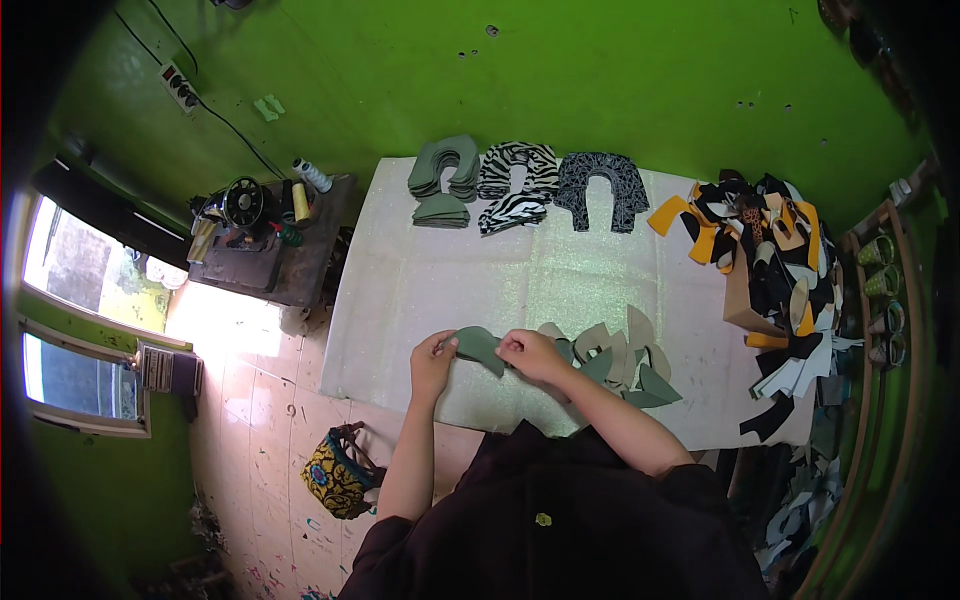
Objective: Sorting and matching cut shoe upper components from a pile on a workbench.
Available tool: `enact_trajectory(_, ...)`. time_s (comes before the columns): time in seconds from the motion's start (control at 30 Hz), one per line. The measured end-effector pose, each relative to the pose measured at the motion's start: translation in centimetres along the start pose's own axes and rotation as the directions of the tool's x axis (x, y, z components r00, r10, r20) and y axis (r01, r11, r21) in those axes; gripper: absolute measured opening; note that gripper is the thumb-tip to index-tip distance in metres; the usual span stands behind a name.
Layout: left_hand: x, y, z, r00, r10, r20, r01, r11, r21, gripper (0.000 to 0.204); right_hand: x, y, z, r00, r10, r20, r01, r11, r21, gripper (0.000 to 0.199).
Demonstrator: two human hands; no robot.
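Above the near part of the table, my left hand (433, 358) grips the left end of a grey-green, half-moon-shaped cut piece (478, 345) between thumb and fingers. My right hand (532, 355) is closed in a pinch at the right edge of the same piece; the exact contact of its fingertips is too small to make out. Just right of this hand lies a loose heap of beige and green cut pieces (622, 352), some curved, some pointed. Part of the heap is hidden behind my right hand and forearm.
Along the table's (440, 275) far edge sit stacks of green U-shaped pieces (440, 160), zebra-print pieces (518, 165) and dark patterned pieces (600, 180). Scraps overflow a cardboard box (745, 295) at right. A sewing machine (246, 210) stands left; a patterned bag (338, 478) is below.
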State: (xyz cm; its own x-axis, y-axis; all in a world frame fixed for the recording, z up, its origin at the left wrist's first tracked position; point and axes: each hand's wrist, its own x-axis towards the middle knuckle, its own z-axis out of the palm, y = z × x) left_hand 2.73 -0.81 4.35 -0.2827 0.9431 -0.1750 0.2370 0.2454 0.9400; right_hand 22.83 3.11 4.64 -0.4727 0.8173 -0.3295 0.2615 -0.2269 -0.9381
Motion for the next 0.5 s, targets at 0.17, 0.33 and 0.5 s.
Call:
enact_trajectory(0.17,1.1,-3.2,0.4,0.998,-0.052,-0.04,0.057,0.987,0.15,0.022,1.3,2.2,1.4,0.938,-0.222,-0.267,0.038,0.83,-0.556,0.019)
enact_trajectory(0.33,1.2,-3.1,1.1,0.996,-0.062,-0.064,0.076,0.965,0.251,0.022,1.9,2.9,1.4,0.946,-0.21,-0.245,0.008,0.773,-0.635,0.018)
enact_trajectory(0.5,1.2,-3.7,0.9,0.995,-0.051,-0.091,0.073,0.963,0.258,0.022,2.2,2.7,1.4,0.967,-0.171,-0.191,0.003,0.752,-0.659,0.015)
